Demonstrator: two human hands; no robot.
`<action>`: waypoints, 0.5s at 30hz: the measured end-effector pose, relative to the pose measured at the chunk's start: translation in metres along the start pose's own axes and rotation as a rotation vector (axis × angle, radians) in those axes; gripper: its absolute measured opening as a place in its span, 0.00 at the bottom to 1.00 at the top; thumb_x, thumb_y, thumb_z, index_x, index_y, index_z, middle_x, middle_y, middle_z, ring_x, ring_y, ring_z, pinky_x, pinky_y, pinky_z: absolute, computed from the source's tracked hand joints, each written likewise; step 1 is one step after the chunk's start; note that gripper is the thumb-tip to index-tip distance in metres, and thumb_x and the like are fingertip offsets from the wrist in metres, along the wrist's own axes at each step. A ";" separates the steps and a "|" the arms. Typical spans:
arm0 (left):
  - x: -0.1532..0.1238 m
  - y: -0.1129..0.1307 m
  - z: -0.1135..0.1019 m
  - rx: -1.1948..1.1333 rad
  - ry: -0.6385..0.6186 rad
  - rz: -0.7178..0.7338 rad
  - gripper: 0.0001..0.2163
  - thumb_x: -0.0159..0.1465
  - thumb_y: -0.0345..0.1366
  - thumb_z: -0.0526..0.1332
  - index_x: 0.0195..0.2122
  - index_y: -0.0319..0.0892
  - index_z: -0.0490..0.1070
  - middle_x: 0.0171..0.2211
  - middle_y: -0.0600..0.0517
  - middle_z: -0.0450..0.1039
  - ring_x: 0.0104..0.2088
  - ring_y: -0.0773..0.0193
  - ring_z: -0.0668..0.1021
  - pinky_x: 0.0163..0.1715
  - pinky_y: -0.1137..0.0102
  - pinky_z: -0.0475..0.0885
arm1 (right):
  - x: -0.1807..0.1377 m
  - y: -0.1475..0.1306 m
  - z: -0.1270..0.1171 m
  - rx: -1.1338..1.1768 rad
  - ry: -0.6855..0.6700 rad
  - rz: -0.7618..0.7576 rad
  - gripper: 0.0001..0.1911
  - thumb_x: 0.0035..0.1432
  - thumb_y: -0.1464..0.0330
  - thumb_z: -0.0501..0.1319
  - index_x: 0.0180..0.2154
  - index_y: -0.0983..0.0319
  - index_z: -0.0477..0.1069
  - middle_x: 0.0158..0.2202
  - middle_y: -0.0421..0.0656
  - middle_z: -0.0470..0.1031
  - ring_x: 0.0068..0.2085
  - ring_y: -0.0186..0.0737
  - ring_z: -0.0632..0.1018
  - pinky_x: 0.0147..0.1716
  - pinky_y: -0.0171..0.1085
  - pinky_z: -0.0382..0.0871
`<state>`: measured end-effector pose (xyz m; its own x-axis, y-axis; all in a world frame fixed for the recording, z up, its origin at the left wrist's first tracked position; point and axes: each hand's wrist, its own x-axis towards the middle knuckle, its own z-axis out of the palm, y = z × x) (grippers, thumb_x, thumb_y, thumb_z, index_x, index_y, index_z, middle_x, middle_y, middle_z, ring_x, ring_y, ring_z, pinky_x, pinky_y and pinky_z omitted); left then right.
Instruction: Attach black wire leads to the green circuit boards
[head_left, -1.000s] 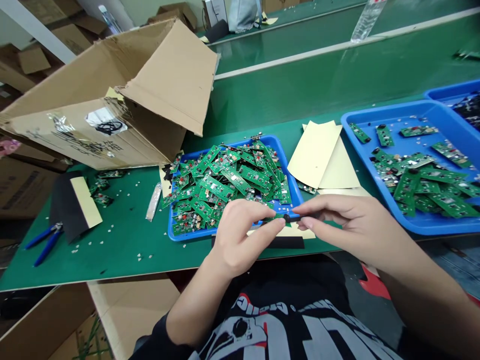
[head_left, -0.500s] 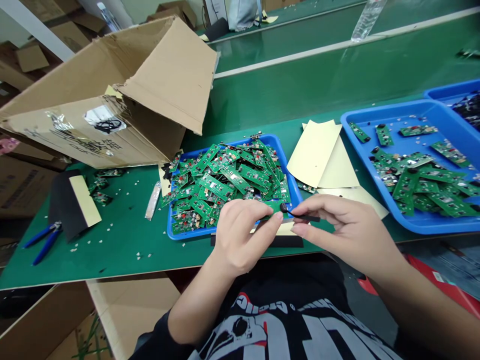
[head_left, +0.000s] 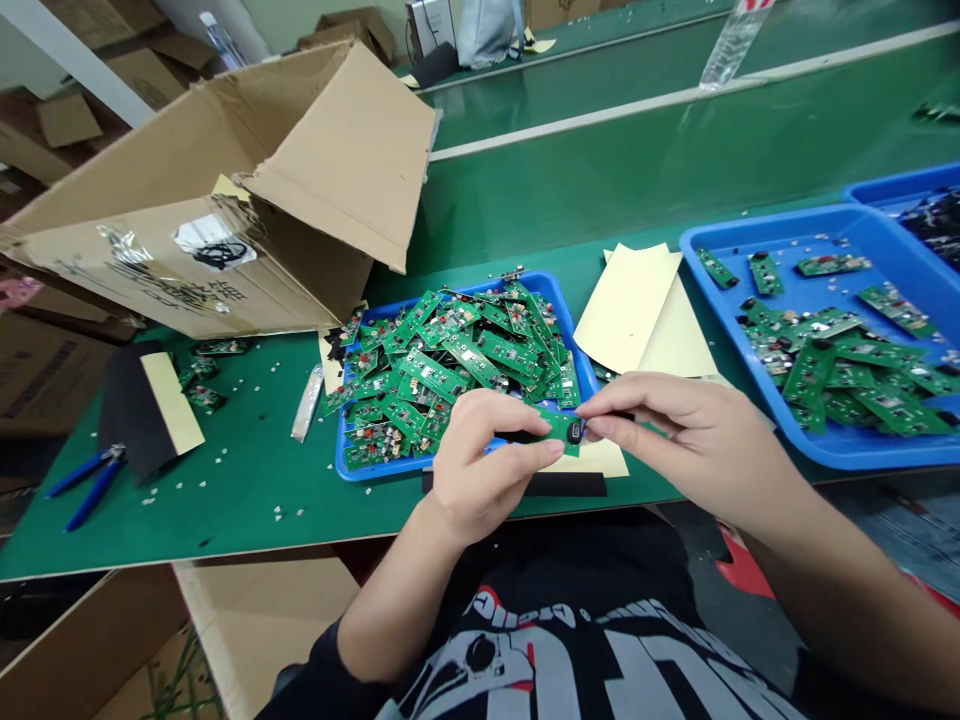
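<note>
- Green circuit board (head_left: 556, 427), small and narrow, is held just in front of the near edge of the blue tray (head_left: 564, 296), above the table edge, in the head view.
- The left hand (head_left: 480, 465) has thumb and fingers pinched together on the board's left end.
- The right hand (head_left: 686, 440) has thumb and forefinger closed on the board's right end, at a black round part (head_left: 574, 433) sitting there.
- A heap of boards (head_left: 450, 360) fills the tray.
- Just in front of the tray, under the hands, lies a black strip (head_left: 577, 485).
- Right of the tray lie yellow sheets (head_left: 637, 300), and beyond them a second tray (head_left: 795, 240) with loose boards.
- Behind the tray to the left, a cardboard box (head_left: 225, 190) lies on its side.
- Far left of the tray sit a black-and-yellow pad (head_left: 146, 405) and blue pliers (head_left: 86, 485).
</note>
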<state>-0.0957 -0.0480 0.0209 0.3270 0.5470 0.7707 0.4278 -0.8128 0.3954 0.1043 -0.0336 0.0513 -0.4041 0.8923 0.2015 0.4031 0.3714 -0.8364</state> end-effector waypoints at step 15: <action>0.002 -0.005 0.009 -0.841 0.051 -0.384 0.07 0.59 0.35 0.67 0.27 0.42 0.70 0.29 0.53 0.69 0.31 0.67 0.75 0.32 0.68 0.74 | 0.009 -0.002 -0.011 0.307 -0.232 0.091 0.08 0.54 0.62 0.65 0.30 0.60 0.74 0.27 0.41 0.76 0.28 0.35 0.77 0.27 0.31 0.71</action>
<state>-0.0899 -0.0407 0.0159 0.2430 0.8158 0.5248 -0.2598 -0.4665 0.8455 0.1094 -0.0234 0.0602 -0.5673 0.8230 0.0282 0.1960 0.1682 -0.9661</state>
